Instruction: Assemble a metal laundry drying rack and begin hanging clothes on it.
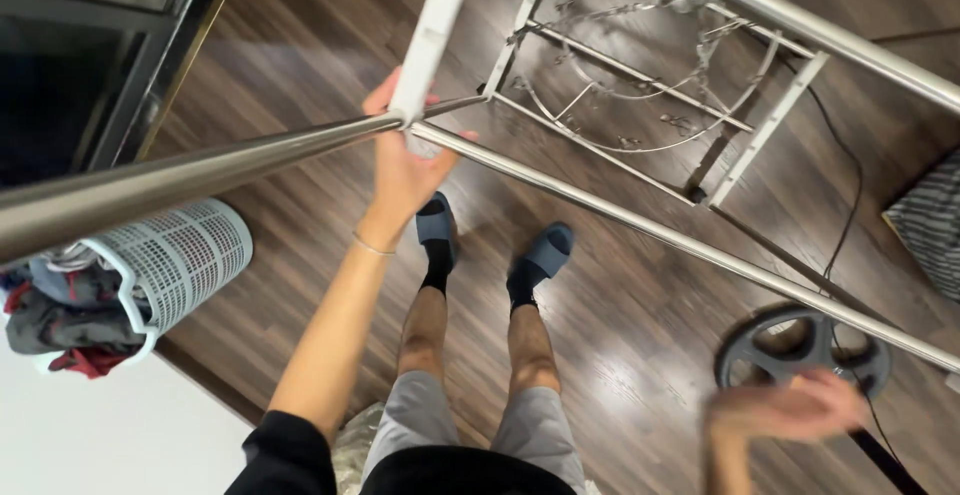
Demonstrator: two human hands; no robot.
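One head-worn camera looks steeply down past the person's legs to the wooden floor (620,355), close to the metal rack (600,205). A laundry basket (180,255) sits at nine o'clock, a round base (800,345) at four.

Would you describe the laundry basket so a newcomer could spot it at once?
Start at the dark wooden floor and follow it to the left edge, beneath the long metal rail. The white perforated laundry basket lies there, the only plastic thing, crumpled clothes spilling out.
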